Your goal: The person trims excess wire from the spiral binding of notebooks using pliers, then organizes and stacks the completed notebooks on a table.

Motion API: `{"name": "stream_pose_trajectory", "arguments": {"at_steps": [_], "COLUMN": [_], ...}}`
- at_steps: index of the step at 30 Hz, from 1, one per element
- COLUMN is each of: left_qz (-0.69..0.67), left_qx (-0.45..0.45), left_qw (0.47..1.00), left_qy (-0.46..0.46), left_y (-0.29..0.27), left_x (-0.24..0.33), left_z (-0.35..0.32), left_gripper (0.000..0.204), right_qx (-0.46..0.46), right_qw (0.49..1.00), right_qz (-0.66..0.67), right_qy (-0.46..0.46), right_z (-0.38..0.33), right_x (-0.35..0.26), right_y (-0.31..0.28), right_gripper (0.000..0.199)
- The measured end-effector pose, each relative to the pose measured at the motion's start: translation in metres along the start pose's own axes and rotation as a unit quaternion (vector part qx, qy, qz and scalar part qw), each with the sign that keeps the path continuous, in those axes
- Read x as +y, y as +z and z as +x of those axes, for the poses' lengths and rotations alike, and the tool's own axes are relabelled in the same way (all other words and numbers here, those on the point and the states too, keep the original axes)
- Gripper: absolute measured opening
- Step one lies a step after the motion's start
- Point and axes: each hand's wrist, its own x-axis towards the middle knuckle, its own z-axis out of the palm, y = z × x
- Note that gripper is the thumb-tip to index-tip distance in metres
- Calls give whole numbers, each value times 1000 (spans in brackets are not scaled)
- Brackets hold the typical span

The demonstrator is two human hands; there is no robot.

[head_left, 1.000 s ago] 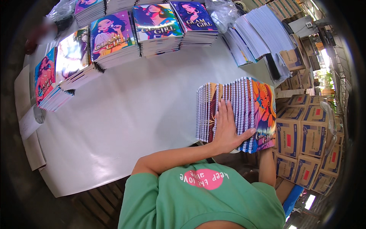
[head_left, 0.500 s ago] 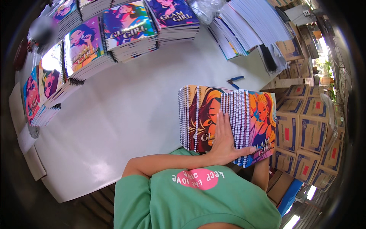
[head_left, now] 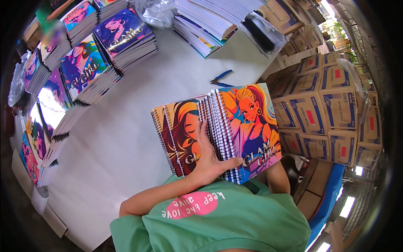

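Observation:
A thick bunch of spiral notebooks (head_left: 254,134) stands tilted against my body at the table's near right side. Its front cover shows a figure with an orange ponytail. My left hand (head_left: 210,163) grips this bunch, thumb on the front cover and fingers stretched along the white wire bindings. Beside it on the left, partly behind my fingers, are more spiral notebooks (head_left: 180,143) with brown and orange covers. My right forearm (head_left: 278,178) goes behind the bunch, which hides my right hand and its fingers.
Blue-handled pliers (head_left: 221,77) lie on the white table (head_left: 113,138) beyond the notebooks. Stacked notebooks (head_left: 121,35) line the far left. Loose printed sheets (head_left: 218,21) and a clear plastic bag (head_left: 156,11) sit at the back. Cardboard boxes (head_left: 308,113) are piled on the right.
The view has swung right, so things appear shifted left. The notebook bunch has tipped and its front cover faces me more. My left hand keeps its place on the bindings.

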Motion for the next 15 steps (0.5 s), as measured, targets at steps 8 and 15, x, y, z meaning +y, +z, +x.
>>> {"name": "stream_pose_trajectory", "arguments": {"at_steps": [8,15], "left_qz": [-149,-392], "left_qx": [69,-82], "left_qw": [974,894], "left_qy": [-158,-202], "left_y": [0,-31], "left_x": [27,45], "left_z": [24,10], "left_gripper": [121,83], "right_qx": [6,-9], "right_qw": [1000,991], "right_qz": [3,-95], "right_qy": [-2,-97], "right_z": [-33,-65], "right_x": [17,-54], "right_y": [0,72], "right_gripper": [72,71]}}
